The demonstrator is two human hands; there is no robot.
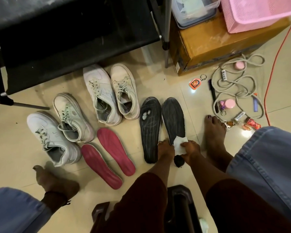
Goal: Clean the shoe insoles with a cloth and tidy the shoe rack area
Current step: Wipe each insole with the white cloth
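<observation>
The wiping step is in hand: a white cloth point(179, 144) is pinched in the right hand point(191, 148) and pressed on the near part of a black insole point(173, 118), which lies on the floor right of centre with its toe pointing far. The insole's near left edge is gripped by the left hand point(165, 149), so the hands are close together, one on either side of the cloth, each closed on its own thing. A second black insole point(149, 130), with pale worn patches, lies just left of it. Two pink insoles point(115, 149) lie further left, near four pale shoes point(101, 95) set out before the rack point(57, 39). To the right, a cord point(233, 81), a keyring point(195, 83) and small items are scattered near a box point(208, 42). Whether any insole is already clean cannot be told, and the tidying looks not yet begun. Next, the cloth would need to be drawn toward the toe while the heel is pinned, with pressure enough to lift grime without buckling the thin insole
</observation>
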